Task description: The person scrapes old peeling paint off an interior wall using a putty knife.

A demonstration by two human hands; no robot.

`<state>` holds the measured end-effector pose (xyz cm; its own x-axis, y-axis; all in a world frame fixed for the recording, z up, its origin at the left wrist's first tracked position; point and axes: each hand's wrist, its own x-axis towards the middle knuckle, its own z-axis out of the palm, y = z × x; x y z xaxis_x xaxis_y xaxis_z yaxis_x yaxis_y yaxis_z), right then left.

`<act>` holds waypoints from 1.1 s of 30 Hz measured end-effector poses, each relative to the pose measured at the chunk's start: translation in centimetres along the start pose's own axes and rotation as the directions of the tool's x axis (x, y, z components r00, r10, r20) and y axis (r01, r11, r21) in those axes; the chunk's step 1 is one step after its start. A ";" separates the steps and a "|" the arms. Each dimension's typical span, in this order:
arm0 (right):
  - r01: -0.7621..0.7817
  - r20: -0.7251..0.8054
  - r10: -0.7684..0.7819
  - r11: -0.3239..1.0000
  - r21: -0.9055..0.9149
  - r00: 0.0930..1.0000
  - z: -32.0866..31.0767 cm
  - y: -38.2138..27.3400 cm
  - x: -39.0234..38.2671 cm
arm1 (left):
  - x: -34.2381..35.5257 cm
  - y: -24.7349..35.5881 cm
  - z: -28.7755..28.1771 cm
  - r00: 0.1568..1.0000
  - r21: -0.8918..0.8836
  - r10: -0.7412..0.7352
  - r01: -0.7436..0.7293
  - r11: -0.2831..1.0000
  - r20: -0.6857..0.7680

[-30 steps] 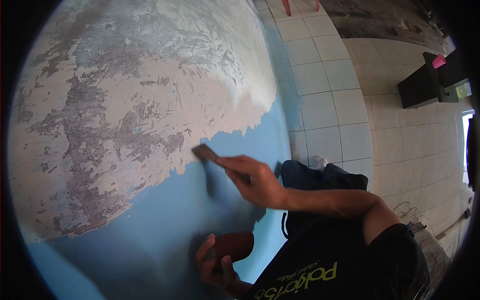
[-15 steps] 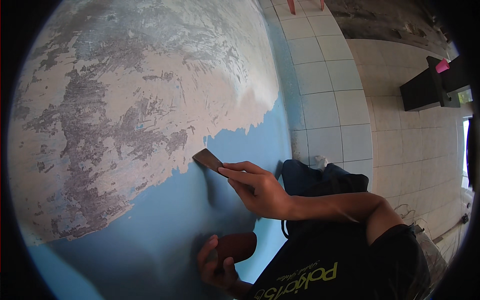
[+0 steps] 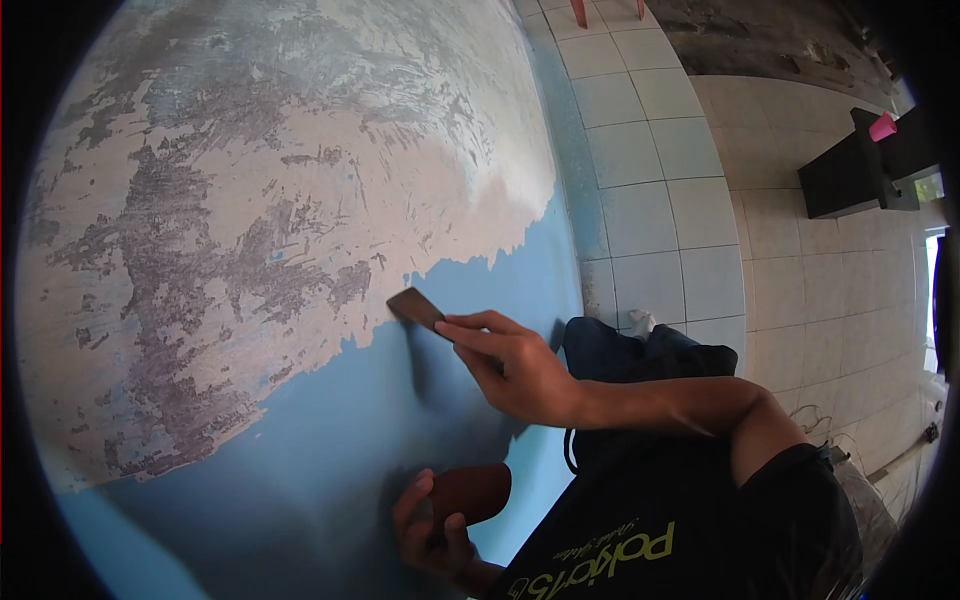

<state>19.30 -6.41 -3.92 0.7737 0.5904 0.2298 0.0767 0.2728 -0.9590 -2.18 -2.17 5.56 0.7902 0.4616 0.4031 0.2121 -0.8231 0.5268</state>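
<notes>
Reddish furniture legs (image 3: 579, 14) stand on pale tiled floor (image 3: 640, 220).

Head-worn fisheye, looking down on the right hand (image 3: 515, 370) and its grip on the scraper (image 3: 415, 308).

The left one of two side-by-side cameras looks from the wearer's head, at about arm's reach, with the grip near the middle of its dark-rimmed field. It faces down along the blue-painted, partly bared wall (image 3: 300, 200), which spreads left of and above the grip; the tiled floor (image 3: 645, 215) bends away to the right and upper right. The black T-shirt (image 3: 610, 500), below and right of the grip, sits near the lens; the pink cup (image 3: 882, 127), far upper right, lies well beyond.
</notes>
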 end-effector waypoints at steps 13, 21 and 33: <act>-0.061 0.012 0.061 0.998 0.003 0.998 -0.5 0.7 1.8 | 0.1 0.4 0.6 0.989 -0.069 -0.082 0.074 0.995 -0.122; -0.069 0.031 0.069 0.998 -0.001 0.997 -0.7 0.6 1.9 | -0.3 0.3 0.6 0.986 -0.102 -0.104 0.091 0.991 -0.129; -0.057 0.036 0.058 0.998 -0.033 0.998 -0.4 -0.3 1.2 | 0.0 0.0 0.3 0.997 -0.052 -0.047 0.044 0.998 -0.063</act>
<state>20.49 -6.10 -3.39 0.7535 0.6323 0.1799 0.0537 0.2135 -0.9755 -2.05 -2.29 5.34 0.7415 0.5199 0.4242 0.2162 -0.7835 0.5825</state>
